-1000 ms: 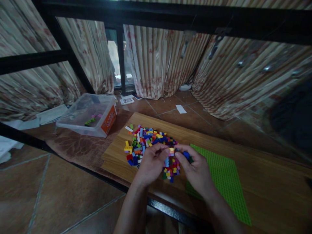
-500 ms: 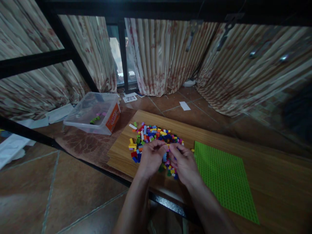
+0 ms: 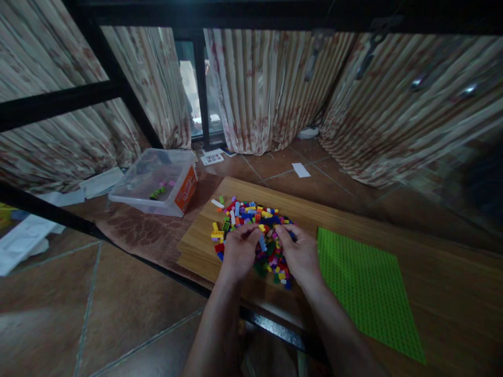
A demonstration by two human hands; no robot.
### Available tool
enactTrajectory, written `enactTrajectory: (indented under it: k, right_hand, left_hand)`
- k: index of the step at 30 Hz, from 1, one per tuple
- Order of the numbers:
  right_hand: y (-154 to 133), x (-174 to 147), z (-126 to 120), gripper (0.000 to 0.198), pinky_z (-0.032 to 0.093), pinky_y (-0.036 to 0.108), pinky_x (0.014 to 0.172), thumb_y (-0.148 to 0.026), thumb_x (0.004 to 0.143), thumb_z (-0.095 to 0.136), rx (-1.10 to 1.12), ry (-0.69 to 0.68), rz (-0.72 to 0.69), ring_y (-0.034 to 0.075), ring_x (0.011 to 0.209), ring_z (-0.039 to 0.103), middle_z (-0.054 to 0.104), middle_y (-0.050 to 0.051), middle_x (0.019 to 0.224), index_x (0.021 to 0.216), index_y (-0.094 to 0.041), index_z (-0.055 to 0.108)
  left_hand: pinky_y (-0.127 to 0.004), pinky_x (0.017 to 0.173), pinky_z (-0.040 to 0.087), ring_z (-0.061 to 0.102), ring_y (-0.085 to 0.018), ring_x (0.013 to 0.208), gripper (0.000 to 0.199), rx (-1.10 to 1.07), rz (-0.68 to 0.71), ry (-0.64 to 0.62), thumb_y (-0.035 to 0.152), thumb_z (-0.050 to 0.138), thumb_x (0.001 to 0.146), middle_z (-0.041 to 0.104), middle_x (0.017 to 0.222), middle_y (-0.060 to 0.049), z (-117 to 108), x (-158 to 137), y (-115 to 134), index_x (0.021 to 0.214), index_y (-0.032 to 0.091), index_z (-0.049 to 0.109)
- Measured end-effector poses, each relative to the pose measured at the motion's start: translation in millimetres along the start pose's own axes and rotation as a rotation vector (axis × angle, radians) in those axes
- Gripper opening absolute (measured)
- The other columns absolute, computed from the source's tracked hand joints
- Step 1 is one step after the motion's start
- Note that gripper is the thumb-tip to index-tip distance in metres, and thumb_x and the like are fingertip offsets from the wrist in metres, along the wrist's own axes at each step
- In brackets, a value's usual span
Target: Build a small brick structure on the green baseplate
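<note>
Since half a second earlier, my left hand (image 3: 239, 250) and my right hand (image 3: 302, 255) had drawn slightly apart; before, their fingertips had met over one small piece, and now a narrow gap lay between them. With my left thumb and forefinger I pinched a small yellow brick (image 3: 262, 228), its bright face showing at the fingertips. My right thumb and forefinger were brought close together on the other side of the gap, but I could not tell whether anything was caught between them, and the other fingers curled out of sight. Both hands were over the pile of mixed bricks (image 3: 269, 248), which spread across the wooden board (image 3: 448, 293) and showed beyond and between them. A light blue brick (image 3: 262, 243) showed just below the yellow one, near my left thumb. Right of my right hand, the green baseplate (image 3: 367, 293) lay flat on the board. Off to the left, a clear plastic box (image 3: 147, 205) with an orange label (image 3: 185, 190) stood on a brown mat (image 3: 153, 235), a few green pieces (image 3: 157, 193) inside. Past the board, a white card (image 3: 301, 169) lay on the tiled floor (image 3: 271, 166), before striped curtains (image 3: 259, 94).
</note>
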State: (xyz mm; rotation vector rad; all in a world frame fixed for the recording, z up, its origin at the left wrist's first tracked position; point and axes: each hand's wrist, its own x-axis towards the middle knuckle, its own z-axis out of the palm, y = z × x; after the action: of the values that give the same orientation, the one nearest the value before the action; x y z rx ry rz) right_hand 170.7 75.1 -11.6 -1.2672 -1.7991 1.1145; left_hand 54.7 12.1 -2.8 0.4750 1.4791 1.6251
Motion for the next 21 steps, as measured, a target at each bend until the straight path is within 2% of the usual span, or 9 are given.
enactTrajectory:
  k: [2,4,8,11,16,18,21]
  right_hand:
    - [-1,1,-1,0.035,0.047,0.032,0.067,-0.049,0.085,0.053,-0.095,0.041,-0.024,0.020,0.071,0.064,0.072,0.005,0.078,0.092,-0.021,0.072]
    - [-4,1,-1,0.035,0.047,0.033,0.071,-0.048,0.084,0.054,-0.111,0.041,-0.038,0.022,0.074,0.065,0.073,0.006,0.081,0.097,-0.021,0.073]
    - [-6,-2,1,0.036,0.044,0.029,0.058,-0.050,0.083,0.056,0.035,-0.038,0.000,0.017,0.059,0.058,0.067,0.000,0.065,0.097,-0.022,0.073]
    - [-7,-5,2,0.036,0.035,0.024,0.046,-0.053,0.080,0.060,0.188,-0.117,0.072,0.012,0.048,0.046,0.056,-0.003,0.055,0.089,-0.021,0.072]
    - [-16,-7,-2,0.037,0.023,0.020,0.039,-0.056,0.072,0.067,0.440,-0.148,0.240,0.007,0.041,0.032,0.044,-0.007,0.050,0.074,-0.020,0.065]
    - [-15,-6,-5,0.037,0.024,0.021,0.039,-0.057,0.072,0.066,0.444,-0.126,0.254,0.007,0.041,0.033,0.046,-0.007,0.050,0.076,-0.020,0.067]
    - [-7,-1,-7,0.032,0.041,0.025,0.051,-0.051,0.077,0.063,0.207,-0.029,0.103,0.013,0.052,0.053,0.063,-0.002,0.061,0.084,-0.022,0.073]
  left_hand:
    - [-0.020,0.054,0.040,0.051,-0.008,0.055,0.018,0.040,0.006,0.021,0.026,0.069,0.069,0.063,0.065,0.002,-1,2,-3,0.083,0.015,0.071]
    - [-0.021,0.055,0.041,0.052,-0.009,0.057,0.020,0.084,0.016,0.028,0.023,0.067,0.069,0.065,0.069,0.001,-1,3,-4,0.087,0.015,0.072]
    - [-0.021,0.057,0.042,0.054,-0.010,0.059,0.026,0.127,0.019,-0.041,0.019,0.066,0.070,0.068,0.073,0.000,1,0,0,0.095,0.015,0.073]
    - [-0.022,0.062,0.045,0.058,-0.011,0.066,0.027,0.081,0.041,-0.107,0.015,0.067,0.067,0.068,0.078,-0.002,4,-4,4,0.094,0.014,0.071]
    - [-0.020,0.059,0.043,0.055,-0.009,0.061,0.025,-0.003,0.031,-0.132,0.017,0.069,0.067,0.065,0.073,0.000,5,-8,10,0.092,0.013,0.068]
    - [-0.020,0.058,0.042,0.053,-0.008,0.059,0.026,-0.005,0.041,-0.082,0.020,0.070,0.068,0.064,0.072,0.000,2,-6,10,0.092,0.013,0.068]
    - [-0.021,0.060,0.045,0.055,-0.009,0.060,0.024,0.115,0.090,0.095,0.018,0.067,0.070,0.065,0.073,0.000,-3,0,10,0.093,0.013,0.068]
